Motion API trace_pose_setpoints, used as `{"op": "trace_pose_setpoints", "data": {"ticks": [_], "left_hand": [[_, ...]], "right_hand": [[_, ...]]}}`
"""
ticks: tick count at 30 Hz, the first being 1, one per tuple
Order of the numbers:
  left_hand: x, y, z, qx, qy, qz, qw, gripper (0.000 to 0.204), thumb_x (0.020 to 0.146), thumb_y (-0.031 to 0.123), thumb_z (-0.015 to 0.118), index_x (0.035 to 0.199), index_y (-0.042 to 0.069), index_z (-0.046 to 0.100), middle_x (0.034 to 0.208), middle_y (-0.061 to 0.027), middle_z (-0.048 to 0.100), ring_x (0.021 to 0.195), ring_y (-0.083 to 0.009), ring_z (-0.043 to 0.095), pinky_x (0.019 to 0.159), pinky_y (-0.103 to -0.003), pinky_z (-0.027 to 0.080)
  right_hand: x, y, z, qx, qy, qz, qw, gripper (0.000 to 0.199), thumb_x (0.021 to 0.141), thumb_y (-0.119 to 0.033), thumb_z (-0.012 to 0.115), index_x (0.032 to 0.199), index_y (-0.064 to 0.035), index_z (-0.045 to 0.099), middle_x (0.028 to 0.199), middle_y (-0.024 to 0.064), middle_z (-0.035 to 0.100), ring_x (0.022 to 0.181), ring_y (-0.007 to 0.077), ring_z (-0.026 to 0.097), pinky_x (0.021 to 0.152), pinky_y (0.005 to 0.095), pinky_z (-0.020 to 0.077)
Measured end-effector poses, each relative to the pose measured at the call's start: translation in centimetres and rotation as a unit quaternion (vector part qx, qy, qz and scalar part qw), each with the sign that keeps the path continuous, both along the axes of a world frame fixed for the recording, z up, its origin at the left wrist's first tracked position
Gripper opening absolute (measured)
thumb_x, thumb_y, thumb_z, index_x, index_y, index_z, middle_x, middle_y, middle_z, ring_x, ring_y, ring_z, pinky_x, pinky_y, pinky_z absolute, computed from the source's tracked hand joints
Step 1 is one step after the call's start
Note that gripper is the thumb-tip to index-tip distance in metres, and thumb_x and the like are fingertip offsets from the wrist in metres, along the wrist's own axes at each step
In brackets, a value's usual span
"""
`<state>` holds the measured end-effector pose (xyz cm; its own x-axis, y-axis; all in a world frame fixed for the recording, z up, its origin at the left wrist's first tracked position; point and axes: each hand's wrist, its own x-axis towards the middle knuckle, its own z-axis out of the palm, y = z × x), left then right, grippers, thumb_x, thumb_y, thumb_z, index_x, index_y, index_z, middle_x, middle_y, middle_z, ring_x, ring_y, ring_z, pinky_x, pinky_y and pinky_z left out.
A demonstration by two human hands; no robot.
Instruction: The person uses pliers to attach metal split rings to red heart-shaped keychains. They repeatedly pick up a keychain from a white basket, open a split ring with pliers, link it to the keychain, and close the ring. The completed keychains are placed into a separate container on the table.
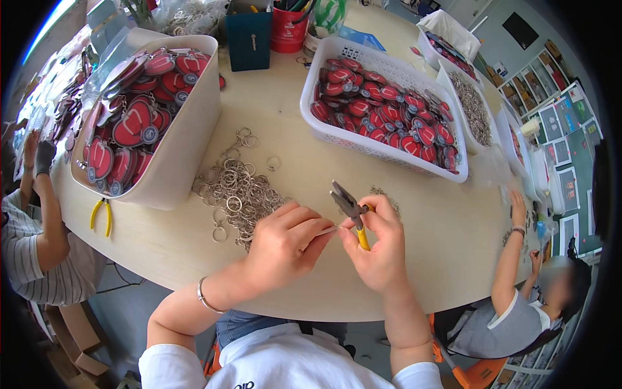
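Observation:
My left hand (pixel 285 240) is closed, pinching a thin pale piece (pixel 329 229) seen edge-on; its kind is hard to make out. In my right hand (pixel 382 249) are pliers (pixel 350 206) with yellow handles, their dark jaws pointing up and away from me. My right fingertips meet the pale piece's other end, so the two hands nearly touch. Just beyond my left hand lies a heap of metal key rings (pixel 236 194), partly covered by that hand. A small pile of fine metal links (pixel 387 200) sits behind my right hand.
A cream bin (pixel 194 123) of red heart-shaped keychains stands at left, a white basket (pixel 389 159) of similar ones at far right. Yellow-handled pliers (pixel 102 217) lie by the left edge. A dark green box (pixel 248 42) and red cup (pixel 288 31) stand behind. People work on both sides.

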<state>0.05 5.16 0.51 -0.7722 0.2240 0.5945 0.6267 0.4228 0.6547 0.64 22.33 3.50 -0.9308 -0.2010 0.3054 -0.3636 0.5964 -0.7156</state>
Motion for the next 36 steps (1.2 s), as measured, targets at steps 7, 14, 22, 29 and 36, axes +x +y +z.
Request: {"op": "trace_pose_setpoints", "data": {"ticks": [7, 14, 22, 29, 36], "left_hand": [[-0.1, -1.8, 1.9, 0.108, 0.064, 0.062, 0.990, 0.018, 0.066, -0.005, 0.074, 0.082, 0.000, 0.067, 0.074, -0.0083, 0.062, 0.060, -0.0196, 0.054, 0.051, -0.028, 0.043], [-1.1, -3.4, 2.3, 0.324, -0.016, 0.129, 0.937, 0.008, 0.080, -0.004, 0.070, 0.087, -0.006, 0.066, 0.084, -0.0094, 0.064, 0.070, -0.0114, 0.058, 0.061, -0.022, 0.047], [-1.5, -3.1, 1.7, 0.326, -0.066, 0.113, 0.936, 0.009, 0.080, -0.001, 0.071, 0.087, -0.005, 0.067, 0.083, -0.0088, 0.065, 0.071, -0.0114, 0.059, 0.064, -0.022, 0.047], [-0.6, -1.9, 0.8, 0.299, -0.168, 0.041, 0.939, 0.009, 0.081, 0.000, 0.070, 0.088, -0.005, 0.067, 0.095, -0.0124, 0.068, 0.075, -0.0125, 0.063, 0.064, -0.022, 0.049], [0.7, -0.6, 1.0, 0.243, -0.187, -0.067, 0.949, 0.010, 0.080, -0.002, 0.068, 0.090, -0.004, 0.068, 0.107, -0.0156, 0.067, 0.083, -0.0181, 0.068, 0.070, -0.026, 0.054]], "right_hand": [[-4.0, -1.8, -0.7, -0.068, -0.055, 0.029, 0.996, 0.011, 0.076, -0.006, 0.072, 0.082, 0.0004, 0.065, 0.093, 0.0121, 0.056, 0.089, 0.0295, 0.055, 0.078, 0.0366, 0.0453], [-11.3, -7.2, -5.7, 0.141, 0.109, 0.107, 0.978, 0.013, 0.074, -0.014, 0.073, 0.080, -0.0037, 0.066, 0.099, 0.0107, 0.054, 0.103, 0.0289, 0.050, 0.089, 0.0413, 0.0376], [-10.7, -5.5, -6.0, 0.144, 0.086, 0.109, 0.980, 0.016, 0.077, -0.014, 0.072, 0.082, -0.0014, 0.064, 0.098, 0.0118, 0.054, 0.099, 0.0300, 0.052, 0.087, 0.0414, 0.0400], [-6.1, -1.8, 1.7, -0.037, -0.116, 0.087, 0.989, 0.016, 0.082, -0.010, 0.070, 0.088, 0.0034, 0.063, 0.098, 0.0108, 0.053, 0.084, 0.0235, 0.058, 0.076, 0.0327, 0.0474], [-3.3, 0.0, 4.8, 0.040, -0.037, 0.071, 0.996, 0.019, 0.081, -0.011, 0.072, 0.085, 0.0042, 0.062, 0.096, 0.0104, 0.052, 0.079, 0.0224, 0.058, 0.068, 0.0328, 0.0471]]}}
